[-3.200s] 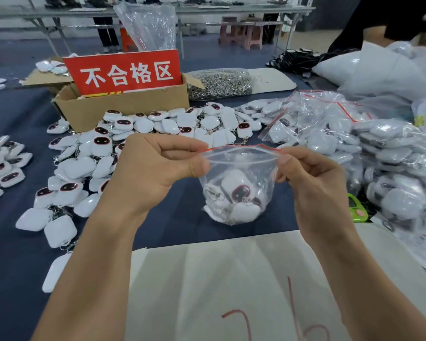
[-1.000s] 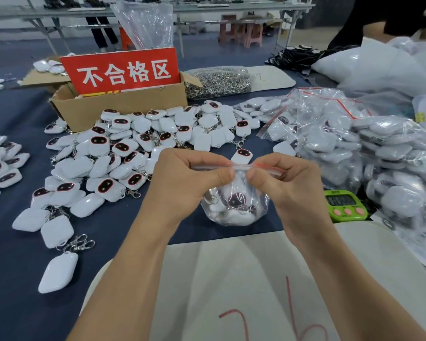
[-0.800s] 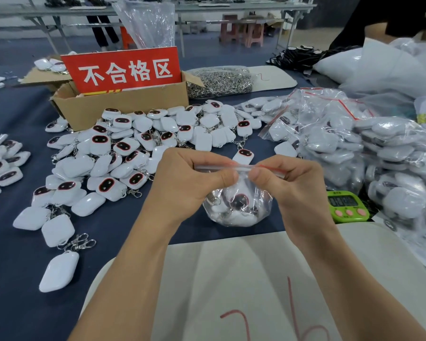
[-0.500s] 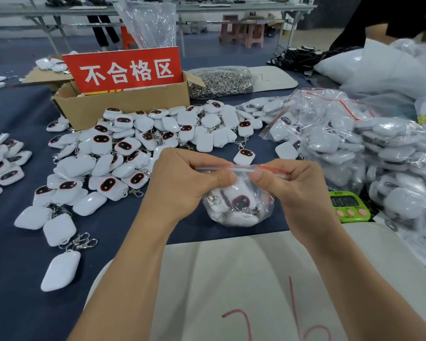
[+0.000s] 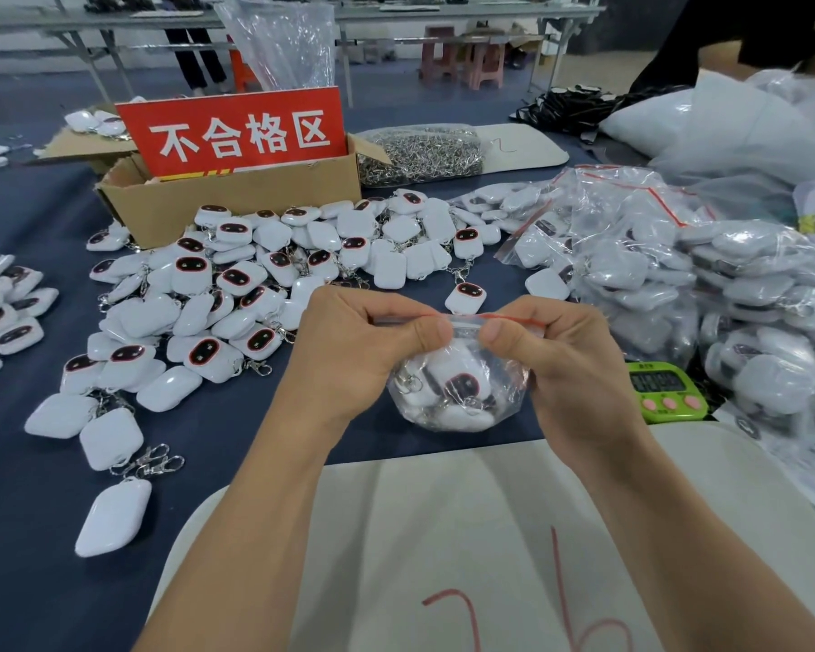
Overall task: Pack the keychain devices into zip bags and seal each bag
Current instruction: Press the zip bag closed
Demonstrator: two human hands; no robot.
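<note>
Zip bag (image 5: 502, 400) of keychain devices (image 5: 459, 381) hangs near the white sheet (image 5: 443, 534). My left hand (image 5: 349, 355) and right hand (image 5: 570, 364) pinch its top.

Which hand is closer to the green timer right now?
Right. The right hand pinches the top of the zip bag just left of the green timer; the left hand pinches it farther left.

Glossy white plastic keychain devices (image 5: 236, 294) with metal clasps (image 5: 149, 461), clear crinkly plastic zip bag (image 5: 457, 388), matt cardboard box (image 5: 236, 200).

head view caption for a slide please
Left hand and right hand pinch the red seal of a zip bag holding keychain devices.
</note>
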